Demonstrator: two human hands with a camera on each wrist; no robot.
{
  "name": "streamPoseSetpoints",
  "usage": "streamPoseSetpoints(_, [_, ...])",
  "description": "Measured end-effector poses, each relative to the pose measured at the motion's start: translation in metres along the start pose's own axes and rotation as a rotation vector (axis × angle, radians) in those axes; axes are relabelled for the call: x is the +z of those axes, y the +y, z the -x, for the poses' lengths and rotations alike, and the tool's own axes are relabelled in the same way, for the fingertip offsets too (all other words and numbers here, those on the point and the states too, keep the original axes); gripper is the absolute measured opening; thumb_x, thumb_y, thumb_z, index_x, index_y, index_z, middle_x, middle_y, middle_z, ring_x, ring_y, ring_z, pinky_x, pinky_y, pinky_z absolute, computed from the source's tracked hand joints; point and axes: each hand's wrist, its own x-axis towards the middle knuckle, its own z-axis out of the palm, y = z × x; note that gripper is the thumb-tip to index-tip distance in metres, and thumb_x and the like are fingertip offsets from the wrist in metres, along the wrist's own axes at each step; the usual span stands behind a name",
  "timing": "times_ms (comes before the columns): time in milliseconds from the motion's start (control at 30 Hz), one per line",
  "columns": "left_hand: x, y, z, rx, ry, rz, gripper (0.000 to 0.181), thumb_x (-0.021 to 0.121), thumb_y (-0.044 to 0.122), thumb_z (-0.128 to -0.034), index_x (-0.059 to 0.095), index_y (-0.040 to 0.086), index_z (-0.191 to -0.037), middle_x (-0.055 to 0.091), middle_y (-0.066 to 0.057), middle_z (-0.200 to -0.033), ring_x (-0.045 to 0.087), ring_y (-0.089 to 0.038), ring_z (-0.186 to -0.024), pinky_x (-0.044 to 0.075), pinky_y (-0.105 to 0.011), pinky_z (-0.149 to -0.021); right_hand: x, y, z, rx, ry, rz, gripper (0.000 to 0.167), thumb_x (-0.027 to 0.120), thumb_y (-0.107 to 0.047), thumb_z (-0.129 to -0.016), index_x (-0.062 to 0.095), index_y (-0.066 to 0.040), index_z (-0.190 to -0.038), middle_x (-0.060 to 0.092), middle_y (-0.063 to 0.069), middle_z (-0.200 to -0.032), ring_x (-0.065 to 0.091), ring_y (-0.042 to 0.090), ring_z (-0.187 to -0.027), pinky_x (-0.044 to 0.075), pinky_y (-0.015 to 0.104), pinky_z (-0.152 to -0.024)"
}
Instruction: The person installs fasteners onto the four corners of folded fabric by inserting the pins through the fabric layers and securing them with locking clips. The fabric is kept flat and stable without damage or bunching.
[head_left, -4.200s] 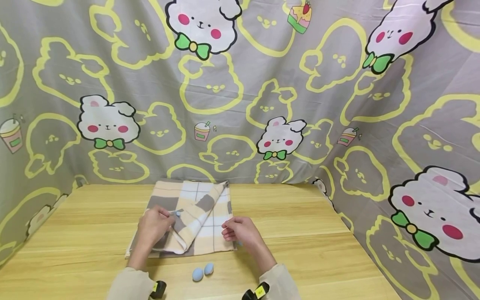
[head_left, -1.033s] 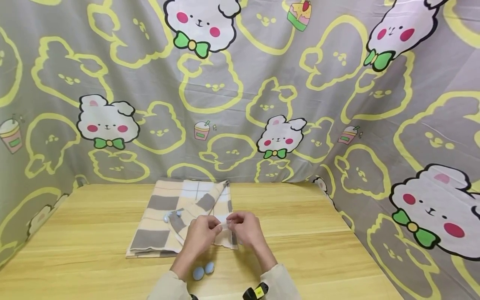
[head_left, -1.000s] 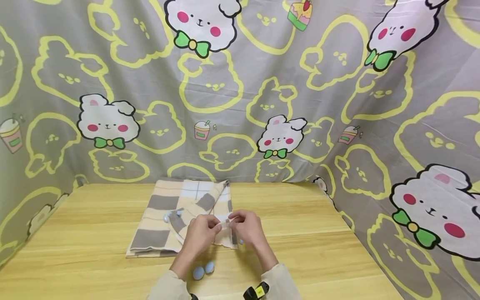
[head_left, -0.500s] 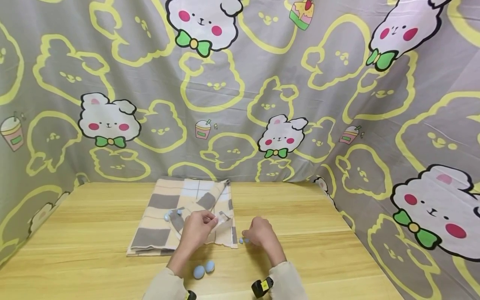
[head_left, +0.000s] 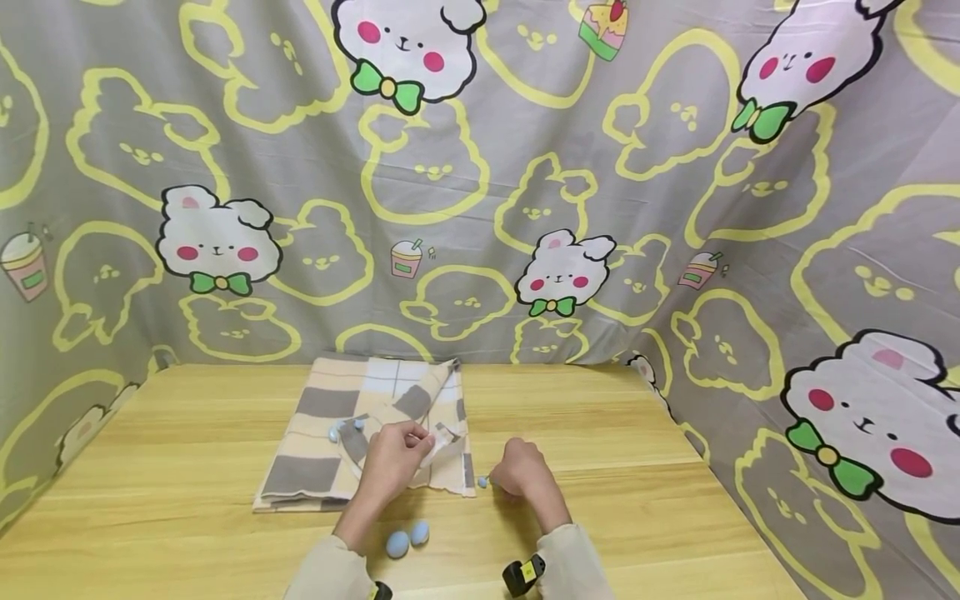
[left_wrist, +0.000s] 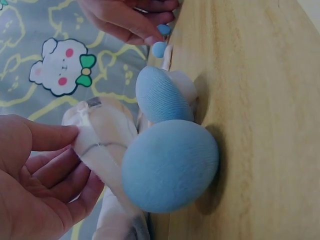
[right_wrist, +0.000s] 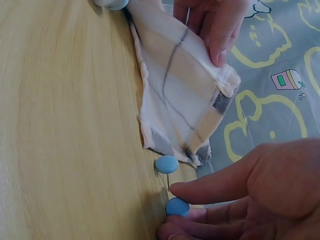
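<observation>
Checked blanket (head_left: 326,403): folded on the table (head_left: 637,517), near corner raised, pinched by the left hand (head_left: 397,454). Right hand (head_left: 522,468): pinching one small blue button (right_wrist: 177,206). Second button (right_wrist: 166,164): standing between that hand and the blanket's edge. Two larger blue caps (head_left: 397,544): between the forearms. Blue pieces (head_left: 333,433): on the blanket, left of the left hand. Printed curtain (head_left: 450,250): behind.

Place: curtained recording booth, it seems | Back and both sides: grey fabric curtain (head_left: 498,179) with cartoon rabbits (head_left: 219,237) | Inside: pale wood-grain surface (head_left: 592,433) | At sleeves (head_left: 573,562): black wrist cameras (head_left: 515,579), yellow labels (head_left: 529,572) | Kind of room beyond: hidden
</observation>
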Motion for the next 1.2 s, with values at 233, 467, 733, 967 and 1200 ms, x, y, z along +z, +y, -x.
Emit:
streamPoseSetpoints(233, [0.001,0.0,0.001,0.006,0.0,-0.008,0.009,0.074,0.013,-0.0903,0.074,0.009,-0.083,0.076,-0.007,-0.079,0.068,-0.014,-0.071,0.052,-0.031,-0.062,0.002,0.001,0.0,0.02,0.009,-0.01,0.006,0.056,0.008,-0.079,0.061,0.006,-0.075,0.048,0.003,-0.049,0.044,0.01,-0.039,0.036,0.018,-0.038])
streamPoseSetpoints(467, [0.0,0.001,0.001,0.001,-0.002,-0.009,0.009,0.074,0.013,-0.0905,0.074,0.009,-0.083,0.076,-0.007,-0.081,0.069,-0.015,-0.072,0.052,-0.032,-0.063,0.0,-0.001,-0.001,-0.024,0.071,-0.001,0.012,0.051,0.008,-0.082,0.06,0.004,-0.077,0.046,0.004,-0.057,0.04,0.013,-0.046,0.032,0.023,-0.043])
streamPoseSetpoints(733, [0.001,0.001,0.0,0.009,-0.001,-0.007,0.009,0.075,0.013,-0.0897,0.073,0.009,-0.081,0.076,-0.006,-0.079,0.068,-0.013,-0.072,0.051,-0.032,-0.063,0.003,-0.015,0.001,-0.218,0.126,-0.244,0.008,0.06,-0.001,-0.091,0.063,-0.003,-0.083,0.063,0.011,-0.062,0.049,0.01,-0.047,0.036,0.022,-0.045])
streamPoseSetpoints(967, [0.0,0.001,0.0,0.004,-0.006,0.001,0.008,0.075,0.013,-0.0889,0.074,0.008,-0.082,0.076,-0.004,-0.077,0.067,-0.011,-0.07,0.05,-0.03,-0.062,0.018,-0.03,0.004,-0.263,0.041,-0.397,0.006,0.065,0.0,-0.087,0.064,-0.002,-0.081,0.067,0.011,-0.06,0.06,0.012,-0.051,0.046,0.022,-0.047])
streamPoseSetpoints(1200, [0.001,0.002,0.0,0.006,-0.014,0.006,0.008,0.075,0.012,-0.089,0.074,0.007,-0.083,0.075,-0.002,-0.074,0.064,-0.009,-0.066,0.049,-0.029,-0.06,0.023,-0.034,0.005,-0.251,0.028,-0.452,0.006,0.064,0.0,-0.087,0.065,0.0,-0.081,0.068,0.013,-0.062,0.06,0.013,-0.051,0.051,0.025,-0.048])
